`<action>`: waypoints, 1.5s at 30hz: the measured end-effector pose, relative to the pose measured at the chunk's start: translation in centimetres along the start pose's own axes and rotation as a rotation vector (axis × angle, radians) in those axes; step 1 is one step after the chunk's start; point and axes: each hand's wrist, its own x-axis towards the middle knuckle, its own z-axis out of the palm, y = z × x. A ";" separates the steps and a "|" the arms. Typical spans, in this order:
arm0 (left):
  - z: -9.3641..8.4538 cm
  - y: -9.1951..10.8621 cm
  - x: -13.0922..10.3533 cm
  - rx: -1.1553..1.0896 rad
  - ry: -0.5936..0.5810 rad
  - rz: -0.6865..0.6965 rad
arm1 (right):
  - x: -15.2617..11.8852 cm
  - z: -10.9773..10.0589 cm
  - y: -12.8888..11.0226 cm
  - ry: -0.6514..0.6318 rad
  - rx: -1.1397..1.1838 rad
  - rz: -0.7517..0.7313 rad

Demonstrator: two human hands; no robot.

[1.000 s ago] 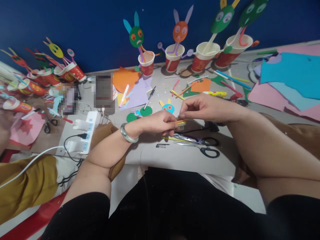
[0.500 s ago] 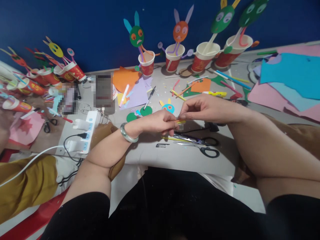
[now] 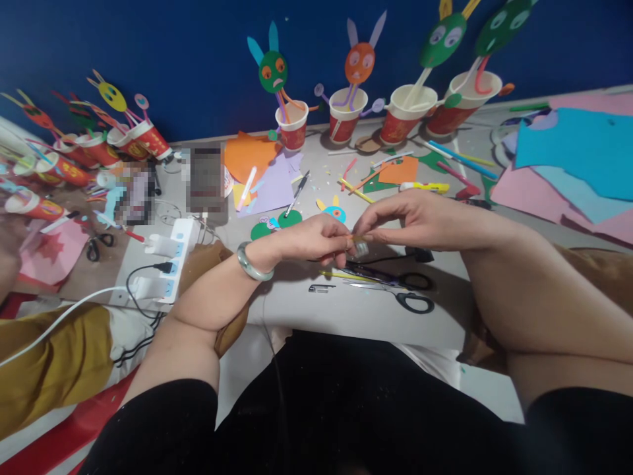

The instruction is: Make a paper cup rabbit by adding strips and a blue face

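My left hand (image 3: 324,239), with a pale bangle at the wrist, is closed in a pinch over the table. It grips one end of a short yellow strip (image 3: 361,238). My right hand (image 3: 413,221) reaches in from the other side, thumb and fingers pressed together at the strip's other end. Much of the strip is hidden by fingers. A small clear object (image 3: 362,249) shows just under them; I cannot make out what it is. Scissors (image 3: 415,302) with black handles lie below, near a yellow stick (image 3: 341,274) and a pen cap (image 3: 321,288). Beyond the hands is a blue paper head (image 3: 333,212) with yellow ears.
Red paper cups (image 3: 293,135) with paper-headed figures stand along the blue wall. A yellow utility knife (image 3: 425,187) and a black pen (image 3: 297,193) lie behind the hands. Coloured paper (image 3: 573,155) is at right. A power strip (image 3: 178,260) with cables is at left.
My right hand's fingers have shifted slightly and reach more over the yellow strip. The clear object shows more plainly below the fingertips. The camera view has moved a little.
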 end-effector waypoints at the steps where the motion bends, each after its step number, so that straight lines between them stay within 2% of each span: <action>1: -0.1 0.0 0.0 -0.009 -0.004 -0.003 | 0.0 0.0 0.0 0.000 0.001 -0.010; 9: -0.5 -0.5 0.1 -0.113 -0.075 0.029 | -0.3 -0.3 -0.2 -0.013 -0.030 -0.075; 20: -0.5 -0.9 0.4 -0.227 -0.051 0.064 | -0.4 -0.6 -0.2 -0.012 -0.047 -0.122; 24: -0.5 -1.2 0.8 -0.282 -0.026 0.085 | -0.5 -0.5 0.1 0.028 -0.061 -0.127; 29: -0.4 -0.5 0.5 -0.279 0.095 0.079 | -0.5 -0.4 0.2 0.096 -0.154 -0.171; 34: -0.7 -0.2 0.1 -0.289 0.151 0.168 | -0.4 -0.7 0.9 0.290 -0.216 -0.083; 38: -1.0 -0.5 0.1 -0.316 0.157 0.231 | 0.3 -0.4 2.3 0.351 -0.099 -0.038; 42: -1.1 -0.6 0.1 -0.325 0.156 0.288 | 1.0 0.5 2.9 0.379 0.077 -0.095; 45: -1.0 -0.6 0.1 -0.320 0.128 0.309 | 1.2 1.2 2.5 0.339 0.185 -0.134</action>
